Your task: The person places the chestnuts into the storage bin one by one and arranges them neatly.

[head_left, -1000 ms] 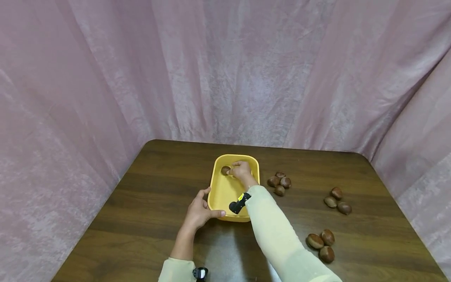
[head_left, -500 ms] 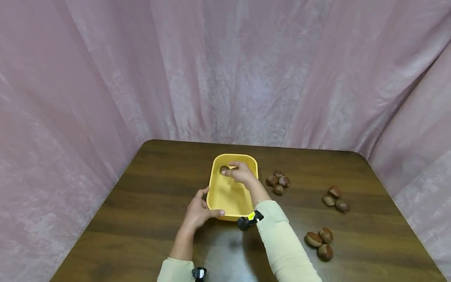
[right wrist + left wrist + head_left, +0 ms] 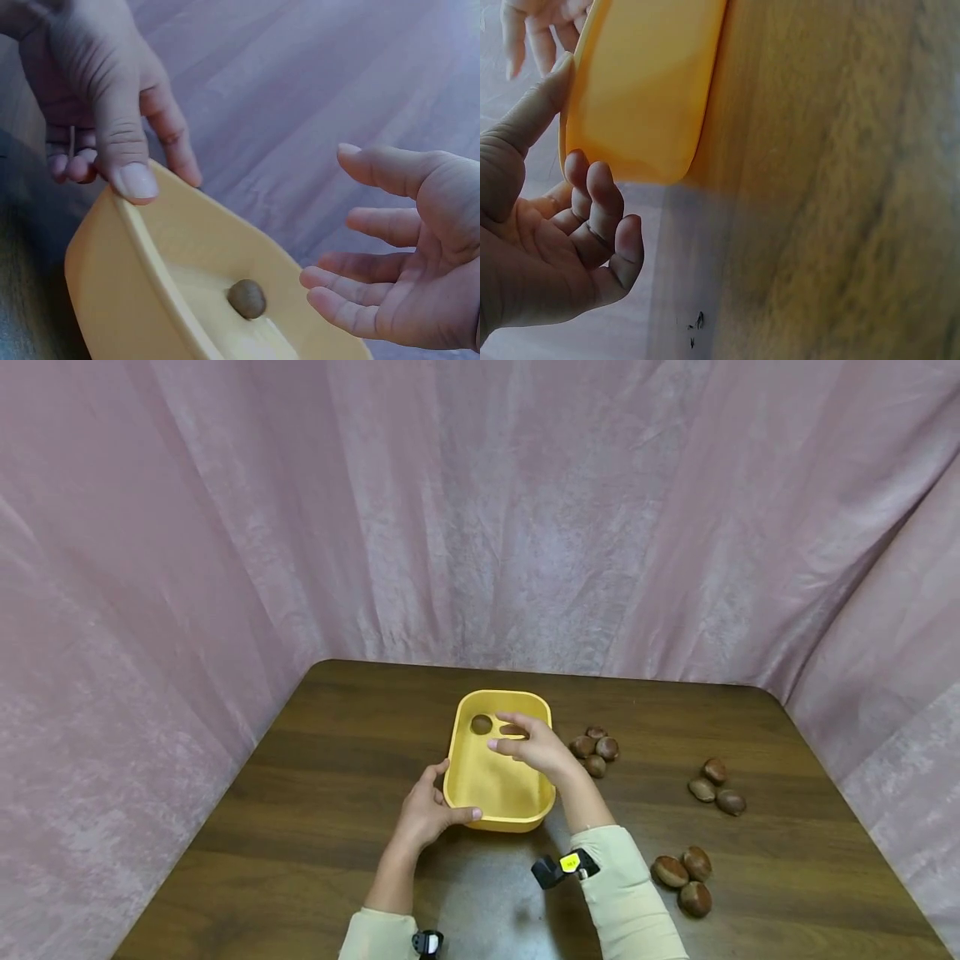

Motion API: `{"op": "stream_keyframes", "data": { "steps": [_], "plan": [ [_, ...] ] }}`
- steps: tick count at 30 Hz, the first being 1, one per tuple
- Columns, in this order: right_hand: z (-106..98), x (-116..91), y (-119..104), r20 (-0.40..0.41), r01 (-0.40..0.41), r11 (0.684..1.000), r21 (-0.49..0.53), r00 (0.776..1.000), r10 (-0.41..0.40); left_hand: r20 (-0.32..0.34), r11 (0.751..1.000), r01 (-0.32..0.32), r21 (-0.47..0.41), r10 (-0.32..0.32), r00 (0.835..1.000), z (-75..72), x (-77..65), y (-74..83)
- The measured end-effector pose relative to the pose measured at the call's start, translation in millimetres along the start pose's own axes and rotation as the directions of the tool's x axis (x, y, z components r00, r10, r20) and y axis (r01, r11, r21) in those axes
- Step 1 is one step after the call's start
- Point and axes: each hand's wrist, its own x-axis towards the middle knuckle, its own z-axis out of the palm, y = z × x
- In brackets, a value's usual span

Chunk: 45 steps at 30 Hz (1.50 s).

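Observation:
A yellow plastic bin [image 3: 487, 777] stands on the table, tilted in the right wrist view. My left hand [image 3: 426, 812] grips its near left corner, the thumb over the near rim and the index finger along the left side. In the left wrist view the other fingers [image 3: 604, 202] curl loosely below that corner. My right hand [image 3: 542, 748] is over the bin's right side, fingers and thumb spread apart with nothing held. A brown chestnut [image 3: 482, 724] lies inside at the far end. Another chestnut [image 3: 512, 730] shows between my right fingers, partly hidden by them.
Right of the bin sits a cluster of several chestnuts [image 3: 607, 748]. Farther right is a group of three chestnuts [image 3: 731, 802], and nearer the front another three chestnuts [image 3: 695, 900]. A pink curtain [image 3: 510, 527] hangs behind the dark wooden table [image 3: 315, 777].
My right hand has drawn back toward the near right, its fingers spreading apart from around the chestnuts. More of the bin's inside now shows. The left hand has stayed at the corner.

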Motion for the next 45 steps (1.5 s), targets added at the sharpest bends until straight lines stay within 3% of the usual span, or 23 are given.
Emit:
{"op": "stream_keyframes", "data": {
  "steps": [8, 16, 24, 31, 38, 45],
  "plan": [
    [-14.1, -24.2, 4.4, 0.048, 0.092, 0.996, -0.003, 0.995, -0.091, -0.013, 1.000, 0.008, 0.003, -0.008, 1.000, 1.0, 0.3, -2.6],
    [-31.0, -48.6, 10.1, 0.037, 0.152, 0.988, 0.013, 0.988, -0.152, -0.020, 1.000, -0.002, -0.009, 0.002, 1.000, -0.9, -0.4, -2.1],
    [-42.9, -64.7, 22.9, -0.009, 0.150, 0.988, -0.038, 0.989, -0.151, 0.000, 1.000, 0.010, -0.022, -0.010, 1.000, 0.8, 0.4, 1.7],
    [-47.2, -75.1, 34.6, -0.015, 0.196, 0.980, -0.039, 0.980, -0.197, -0.010, 1.000, 0.015, -0.019, -0.015, 1.000, 1.5, 0.5, 3.8],
    [-54.9, -95.1, 42.2, -0.029, 0.181, 0.982, -0.054, 0.983, -0.182, -0.010, 0.999, 0.037, -0.011, -0.037, 0.999, 2.0, -1.6, 2.3],
    [-67.1, -112.0, 48.8, -0.033, 0.208, 0.974, -0.085, 0.977, -0.211, -0.007, 1.000, 0.006, -0.027, -0.006, 1.000, 0.2, 0.5, 3.6]
  ]
}}
